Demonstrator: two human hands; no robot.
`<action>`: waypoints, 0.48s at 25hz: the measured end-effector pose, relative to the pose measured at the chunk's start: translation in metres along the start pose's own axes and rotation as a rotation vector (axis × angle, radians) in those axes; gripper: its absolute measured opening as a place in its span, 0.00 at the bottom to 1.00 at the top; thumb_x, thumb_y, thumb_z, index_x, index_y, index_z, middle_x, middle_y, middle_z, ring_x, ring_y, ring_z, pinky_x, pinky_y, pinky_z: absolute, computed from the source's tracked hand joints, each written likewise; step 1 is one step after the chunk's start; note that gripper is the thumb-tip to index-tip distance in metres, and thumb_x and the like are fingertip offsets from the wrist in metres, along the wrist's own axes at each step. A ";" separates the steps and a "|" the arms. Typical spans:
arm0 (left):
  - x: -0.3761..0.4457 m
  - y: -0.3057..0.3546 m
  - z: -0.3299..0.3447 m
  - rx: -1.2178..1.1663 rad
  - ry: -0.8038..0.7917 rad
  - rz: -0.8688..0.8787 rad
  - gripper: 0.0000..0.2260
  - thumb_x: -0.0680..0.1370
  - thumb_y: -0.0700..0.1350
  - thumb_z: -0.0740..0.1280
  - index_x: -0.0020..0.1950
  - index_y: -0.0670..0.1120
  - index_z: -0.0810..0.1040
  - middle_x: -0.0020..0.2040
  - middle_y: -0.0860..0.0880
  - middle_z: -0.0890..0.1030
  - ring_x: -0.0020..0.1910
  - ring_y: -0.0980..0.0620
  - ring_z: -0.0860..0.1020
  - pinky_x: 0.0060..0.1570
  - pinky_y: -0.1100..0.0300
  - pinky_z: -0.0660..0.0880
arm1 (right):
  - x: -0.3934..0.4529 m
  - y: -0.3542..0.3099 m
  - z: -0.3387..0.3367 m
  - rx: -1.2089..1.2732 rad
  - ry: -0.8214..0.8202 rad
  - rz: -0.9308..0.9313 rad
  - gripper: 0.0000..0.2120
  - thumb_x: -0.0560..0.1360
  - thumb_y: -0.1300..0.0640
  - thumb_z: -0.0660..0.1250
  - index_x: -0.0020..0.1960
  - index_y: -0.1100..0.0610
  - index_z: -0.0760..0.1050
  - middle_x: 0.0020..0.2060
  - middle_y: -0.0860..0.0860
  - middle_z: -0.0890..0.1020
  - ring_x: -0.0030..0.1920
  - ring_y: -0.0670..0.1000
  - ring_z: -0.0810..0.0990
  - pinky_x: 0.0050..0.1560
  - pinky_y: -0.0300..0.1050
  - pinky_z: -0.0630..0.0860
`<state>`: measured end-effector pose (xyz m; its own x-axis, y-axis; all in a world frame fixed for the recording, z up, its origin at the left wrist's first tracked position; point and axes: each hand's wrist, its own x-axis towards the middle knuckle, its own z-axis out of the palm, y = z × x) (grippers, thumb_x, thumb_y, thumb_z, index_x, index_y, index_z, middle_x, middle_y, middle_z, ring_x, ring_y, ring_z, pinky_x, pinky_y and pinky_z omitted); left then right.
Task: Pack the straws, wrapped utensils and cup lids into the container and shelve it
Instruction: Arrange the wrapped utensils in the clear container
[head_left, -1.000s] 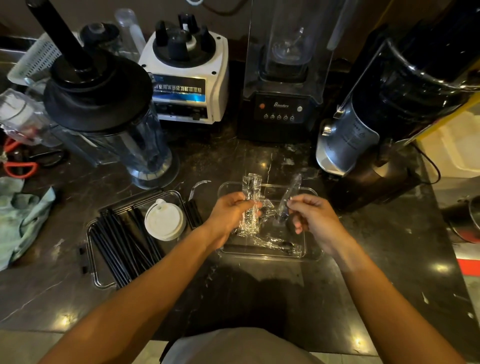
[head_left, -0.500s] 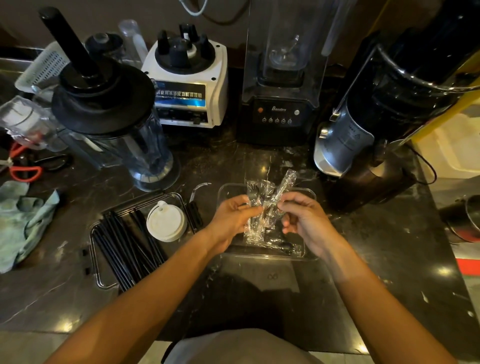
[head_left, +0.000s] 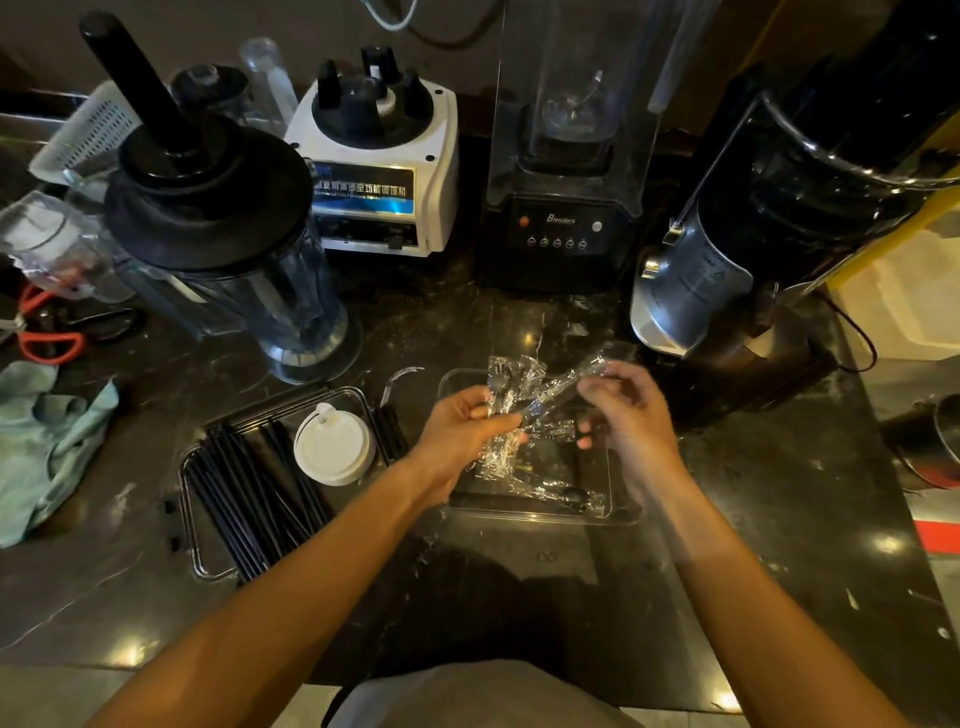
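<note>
My left hand (head_left: 465, 434) grips a bundle of wrapped utensils (head_left: 511, 402) in crinkled clear film, held just above a shallow clear tray (head_left: 621, 514) on the dark counter. One long wrapped piece (head_left: 569, 382) sticks out of the bundle toward my right hand (head_left: 631, 415). That hand is blurred, with its fingers loosely curled and spread and nothing between them. Another wrapped utensil (head_left: 563, 491) lies in the tray. To the left, a clear container (head_left: 186, 519) holds several black straws (head_left: 244, 499) and a white cup lid (head_left: 332, 447).
Behind the tray stand a blender jar with a black lid (head_left: 223, 249), a white blender base (head_left: 379, 171), a black blender (head_left: 561, 218) and a juicer (head_left: 753, 244). Red-handled scissors (head_left: 49, 345) and a green cloth (head_left: 47, 441) lie far left. A metal pot (head_left: 930, 447) sits at the right.
My hands brought their two wrapped utensils together into one bundle in my left hand. My right hand has now drawn back to the right, off the wrap.
</note>
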<state>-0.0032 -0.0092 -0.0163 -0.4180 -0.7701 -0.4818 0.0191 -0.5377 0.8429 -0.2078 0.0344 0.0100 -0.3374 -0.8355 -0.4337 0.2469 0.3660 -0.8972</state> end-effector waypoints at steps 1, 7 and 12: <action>0.001 0.001 -0.001 0.009 0.004 0.008 0.15 0.77 0.39 0.74 0.62 0.36 0.78 0.51 0.43 0.76 0.53 0.48 0.78 0.49 0.63 0.77 | 0.002 -0.002 -0.004 -0.023 0.012 -0.055 0.20 0.77 0.62 0.73 0.67 0.54 0.74 0.49 0.53 0.84 0.32 0.49 0.79 0.30 0.44 0.79; 0.003 0.003 -0.004 0.007 -0.043 -0.064 0.12 0.76 0.41 0.75 0.57 0.39 0.80 0.54 0.45 0.84 0.60 0.48 0.81 0.69 0.41 0.71 | 0.000 -0.001 -0.011 -0.347 -0.048 -0.167 0.08 0.79 0.62 0.72 0.55 0.52 0.81 0.39 0.51 0.79 0.30 0.48 0.75 0.29 0.44 0.77; 0.003 0.003 -0.001 -0.162 -0.043 -0.066 0.10 0.77 0.42 0.75 0.57 0.45 0.81 0.54 0.50 0.86 0.62 0.49 0.82 0.73 0.40 0.68 | -0.006 0.010 -0.013 -0.553 -0.007 -0.080 0.04 0.79 0.57 0.71 0.46 0.55 0.80 0.36 0.50 0.79 0.30 0.47 0.75 0.28 0.45 0.76</action>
<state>-0.0031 -0.0133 -0.0156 -0.4620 -0.7177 -0.5211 0.1351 -0.6376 0.7584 -0.2153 0.0482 0.0028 -0.3289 -0.8717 -0.3632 -0.2934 0.4599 -0.8381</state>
